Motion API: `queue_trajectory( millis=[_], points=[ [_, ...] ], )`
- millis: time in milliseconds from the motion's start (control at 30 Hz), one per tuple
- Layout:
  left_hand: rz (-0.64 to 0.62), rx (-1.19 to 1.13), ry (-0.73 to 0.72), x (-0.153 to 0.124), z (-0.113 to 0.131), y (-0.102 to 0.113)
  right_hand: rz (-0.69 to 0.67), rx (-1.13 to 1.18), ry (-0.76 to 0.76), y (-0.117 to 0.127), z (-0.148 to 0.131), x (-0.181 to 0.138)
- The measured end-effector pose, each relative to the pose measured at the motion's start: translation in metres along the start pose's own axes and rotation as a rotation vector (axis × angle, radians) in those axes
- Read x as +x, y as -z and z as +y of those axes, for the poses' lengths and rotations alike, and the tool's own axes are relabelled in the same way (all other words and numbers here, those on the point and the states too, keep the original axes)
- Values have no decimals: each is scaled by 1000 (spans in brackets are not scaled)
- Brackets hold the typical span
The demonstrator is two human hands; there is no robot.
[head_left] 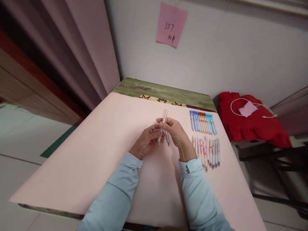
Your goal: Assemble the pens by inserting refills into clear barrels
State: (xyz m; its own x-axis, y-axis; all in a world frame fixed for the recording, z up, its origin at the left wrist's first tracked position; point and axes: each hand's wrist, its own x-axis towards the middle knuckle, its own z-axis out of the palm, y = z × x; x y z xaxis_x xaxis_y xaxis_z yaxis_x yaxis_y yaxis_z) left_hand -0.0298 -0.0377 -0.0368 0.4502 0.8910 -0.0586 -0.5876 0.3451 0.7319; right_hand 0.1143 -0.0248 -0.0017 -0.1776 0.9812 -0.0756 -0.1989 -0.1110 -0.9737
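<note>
Over the middle of the table, two slim clear-and-white pens (165, 115) are held close together at their upper ends, tips downward and spread apart. My right hand (176, 131) pinches them near the top between thumb and fingers. My left hand (149, 138) is closed at the lower part of the left-hand pen, its fingertips meeting the barrel. To the right lies a row of blue, brown and light-blue pens (203, 122). Nearer me lie pink-and-clear pens (201, 149) and, beside them, greyish clear pens (214, 153).
A pale pink sheet (96, 160) covers most of the table, with green wood-pattern cover (166, 89) showing at the back. On the right, a red cloth (260, 128) bears a white cable (232, 107) and pink paper (248, 109). A curtain (89, 41) hangs at left.
</note>
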Motion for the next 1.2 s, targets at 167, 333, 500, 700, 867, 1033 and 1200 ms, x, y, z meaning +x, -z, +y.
queue_trajectory(
  millis=[167, 333, 500, 700, 867, 1033, 1200],
  points=[
    [19, -21, 6, 0, 1, 1, -125, 6, -23, 3, -1, -2],
    [-7, -2, -17, 0, 0, 2, -59, 3, -58, -3, 0, -1],
    [40, -26, 2, -1, 2, 0, -137, 0, -21, -1, -2, -3],
    [15, -8, -20, -2, 2, 0, -118, 47, -23, 2, -1, -1],
    [18, -9, -7, -1, 1, 2, -122, 37, -4, -1, -2, -3],
    [13, 15, -39, -1, 0, 1, -190, 44, -20, -2, -6, -5],
    [71, -2, -48, 0, -4, -3, 3, 34, -40, -10, -6, -4]
  ],
)
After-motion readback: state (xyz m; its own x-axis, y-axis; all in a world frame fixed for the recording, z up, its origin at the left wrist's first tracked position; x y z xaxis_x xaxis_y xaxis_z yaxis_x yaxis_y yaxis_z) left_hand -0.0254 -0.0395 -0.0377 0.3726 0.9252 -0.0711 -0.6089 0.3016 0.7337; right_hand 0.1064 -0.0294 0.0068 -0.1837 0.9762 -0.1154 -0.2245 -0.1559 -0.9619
